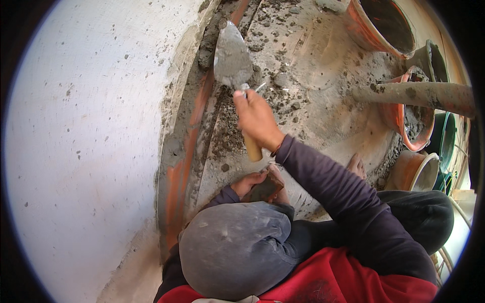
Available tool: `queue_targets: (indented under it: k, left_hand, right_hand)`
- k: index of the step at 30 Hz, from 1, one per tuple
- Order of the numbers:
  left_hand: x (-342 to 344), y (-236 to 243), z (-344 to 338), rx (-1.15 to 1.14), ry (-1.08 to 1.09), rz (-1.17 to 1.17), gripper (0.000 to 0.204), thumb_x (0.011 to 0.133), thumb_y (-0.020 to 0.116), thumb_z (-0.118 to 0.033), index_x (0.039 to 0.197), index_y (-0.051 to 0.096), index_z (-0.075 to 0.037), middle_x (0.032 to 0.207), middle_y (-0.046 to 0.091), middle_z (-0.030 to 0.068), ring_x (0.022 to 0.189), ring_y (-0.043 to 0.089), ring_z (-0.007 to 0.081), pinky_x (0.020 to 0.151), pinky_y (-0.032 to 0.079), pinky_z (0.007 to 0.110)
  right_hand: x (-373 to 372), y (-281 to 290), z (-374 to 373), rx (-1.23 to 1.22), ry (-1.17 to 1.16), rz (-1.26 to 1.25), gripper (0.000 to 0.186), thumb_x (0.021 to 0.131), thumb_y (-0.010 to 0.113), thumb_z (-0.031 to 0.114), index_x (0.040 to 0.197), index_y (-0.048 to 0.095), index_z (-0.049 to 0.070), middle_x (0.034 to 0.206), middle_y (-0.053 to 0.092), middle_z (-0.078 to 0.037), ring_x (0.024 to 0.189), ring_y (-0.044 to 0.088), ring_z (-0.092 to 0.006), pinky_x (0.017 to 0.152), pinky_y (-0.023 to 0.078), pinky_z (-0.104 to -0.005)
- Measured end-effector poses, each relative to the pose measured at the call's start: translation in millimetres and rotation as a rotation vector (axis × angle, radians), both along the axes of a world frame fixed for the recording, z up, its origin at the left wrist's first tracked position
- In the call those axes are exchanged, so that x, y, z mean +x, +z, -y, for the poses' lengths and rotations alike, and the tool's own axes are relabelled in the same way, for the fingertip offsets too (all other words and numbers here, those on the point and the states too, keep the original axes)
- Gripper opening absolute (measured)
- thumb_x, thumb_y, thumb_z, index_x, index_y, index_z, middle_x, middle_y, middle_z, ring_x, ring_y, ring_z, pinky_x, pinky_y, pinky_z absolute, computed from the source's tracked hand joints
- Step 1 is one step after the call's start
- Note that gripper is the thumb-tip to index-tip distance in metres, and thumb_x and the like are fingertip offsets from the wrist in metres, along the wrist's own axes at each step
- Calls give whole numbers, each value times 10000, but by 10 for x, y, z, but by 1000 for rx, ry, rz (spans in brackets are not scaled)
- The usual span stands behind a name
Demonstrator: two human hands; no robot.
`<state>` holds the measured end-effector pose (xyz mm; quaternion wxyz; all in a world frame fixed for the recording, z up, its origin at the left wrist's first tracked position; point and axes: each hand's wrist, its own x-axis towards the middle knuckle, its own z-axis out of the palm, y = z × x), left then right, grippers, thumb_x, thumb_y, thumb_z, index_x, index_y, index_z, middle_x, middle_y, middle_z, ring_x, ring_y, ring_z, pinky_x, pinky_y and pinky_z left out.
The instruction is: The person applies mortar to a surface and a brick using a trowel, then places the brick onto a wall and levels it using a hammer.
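My right hand (pixel 258 119) is closed round the wooden handle of a pointed trowel (pixel 232 58). Its mortar-smeared metal blade points away from me, over the strip of brick and mortar (pixel 202 98) along the foot of the wall. Lower down, beside my raised knee, my left hand (pixel 247 184) grips a brick (pixel 263 191) with grey mortar on its face and a reddish edge. My knee hides part of the brick and my left forearm.
A pale, spattered wall (pixel 96 111) rises on the left. Mortar crumbs lie over the floor (pixel 313 81). Orange buckets (pixel 371 33) and darker ones stand along the right, and a mortar-crusted pole (pixel 419 97) juts across them. My bare foot (pixel 356 166) rests on the floor.
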<state>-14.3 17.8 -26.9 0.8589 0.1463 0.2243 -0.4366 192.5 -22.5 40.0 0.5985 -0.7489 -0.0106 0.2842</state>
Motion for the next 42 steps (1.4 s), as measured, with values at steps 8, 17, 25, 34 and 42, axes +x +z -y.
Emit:
queue_targets:
  k: [8, 17, 25, 34, 42]
  left_hand:
    - [29, 0, 15, -5, 18, 69, 534, 1009, 440, -448, 1278, 518, 6, 1078, 659, 154, 917, 667, 258, 793, 552, 373]
    - [-11, -71, 16, 49, -37, 61, 581, 982, 457, -458, 1272, 529, 41, 1084, 658, 173, 911, 665, 308, 800, 550, 407]
    - [4, -60, -14, -18, -41, 107, 596, 1016, 387, -489, 1255, 532, 36, 1072, 651, 164, 896, 667, 250, 798, 555, 377]
    - [37, -23, -12, -13, -52, 113, 604, 1026, 355, -481, 1256, 535, 47, 1096, 641, 182, 899, 670, 264, 805, 555, 384]
    - [21, -67, -55, -11, -48, 144, 577, 1029, 358, -465, 1290, 514, 25, 1105, 640, 189, 927, 663, 284, 829, 546, 403]
  right_hand:
    - [5, 59, 129, 102, 264, -253, 377, 1027, 401, 370, 861, 493, 44, 703, 502, -11, 519, 503, -114, 479, 451, -283]
    - [665, 374, 380, -284, 407, 219, 479, 1002, 395, 353, 871, 604, -58, 814, 620, -304, 833, 606, -483, 780, 468, -512]
    - [1096, 455, 510, -612, 741, 551, 446, 1001, 421, 328, 837, 598, -47, 800, 633, -291, 793, 633, -450, 753, 488, -513]
    - [1974, 370, 649, -670, 780, 1061, 446, 998, 428, 330, 887, 617, -58, 713, 617, -247, 664, 645, -394, 656, 517, -479]
    - [1619, 691, 462, -454, 647, 118, 392, 1010, 418, 304, 954, 573, -52, 631, 523, -102, 468, 568, -196, 413, 476, -370]
